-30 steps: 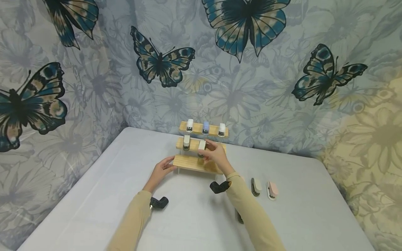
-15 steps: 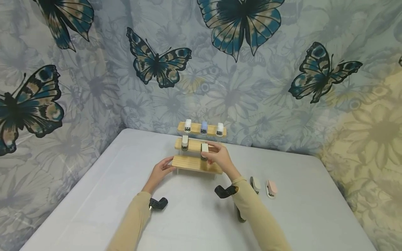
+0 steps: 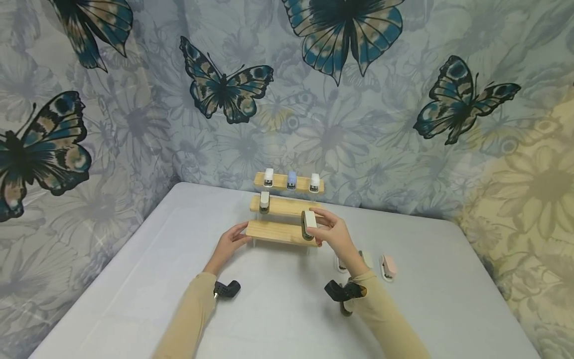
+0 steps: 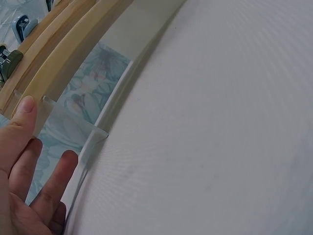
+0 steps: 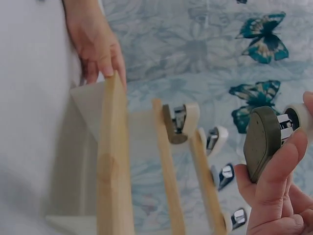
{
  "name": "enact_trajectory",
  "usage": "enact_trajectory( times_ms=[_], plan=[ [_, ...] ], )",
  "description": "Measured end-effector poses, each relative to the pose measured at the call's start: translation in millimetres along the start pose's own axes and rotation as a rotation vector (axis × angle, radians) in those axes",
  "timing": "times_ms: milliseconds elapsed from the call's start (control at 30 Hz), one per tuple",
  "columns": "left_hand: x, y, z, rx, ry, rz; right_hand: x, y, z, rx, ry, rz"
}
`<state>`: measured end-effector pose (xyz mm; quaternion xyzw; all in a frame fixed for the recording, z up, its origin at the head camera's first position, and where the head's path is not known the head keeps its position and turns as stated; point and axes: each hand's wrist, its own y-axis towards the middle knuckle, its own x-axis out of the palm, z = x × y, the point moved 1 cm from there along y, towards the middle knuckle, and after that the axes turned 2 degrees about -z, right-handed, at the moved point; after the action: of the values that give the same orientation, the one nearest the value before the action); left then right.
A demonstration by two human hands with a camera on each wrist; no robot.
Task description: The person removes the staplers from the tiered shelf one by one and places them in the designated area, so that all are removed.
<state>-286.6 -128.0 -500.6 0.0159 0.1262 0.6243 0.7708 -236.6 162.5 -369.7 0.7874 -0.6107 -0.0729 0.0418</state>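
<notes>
My right hand holds a small stapler with a cream top and an olive-green base, raised in front of the right end of a three-step wooden display stand. In the right wrist view, thumb and fingers grip that stapler and its flat base shows. My left hand pinches the left end of the lowest board, thumb against the wood. One cream-and-green stapler stands at the left of the middle board. The top board bears a white stapler, a blue one and another white one.
To the right on the white table lie a pink stapler and a cream one. Two more staplers are partly covered by my right hand and wrist. A butterfly-patterned cloth hangs behind the table.
My right hand has lifted the cream-and-green stapler off the middle board and brought it right and towards me. My left hand has stayed at the stand's left end.
</notes>
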Motion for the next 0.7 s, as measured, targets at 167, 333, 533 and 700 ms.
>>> enact_trajectory(
  times_ms=[167,333,533,700],
  plan=[
    [0.4,-6.0,22.2,-0.009,0.008,-0.018,-16,-21,8,0.029,-0.003,0.041],
    [-2.0,-5.0,29.2,-0.007,0.023,-0.015,-35,-41,26,0.049,-0.010,0.093],
    [-0.5,-4.0,26.7,-0.016,0.027,-0.018,-51,-71,34,0.023,0.017,0.106],
    [-1.7,-1.7,13.6,-0.007,0.015,-0.017,-62,-92,38,0.030,-0.005,0.128]
  ],
)
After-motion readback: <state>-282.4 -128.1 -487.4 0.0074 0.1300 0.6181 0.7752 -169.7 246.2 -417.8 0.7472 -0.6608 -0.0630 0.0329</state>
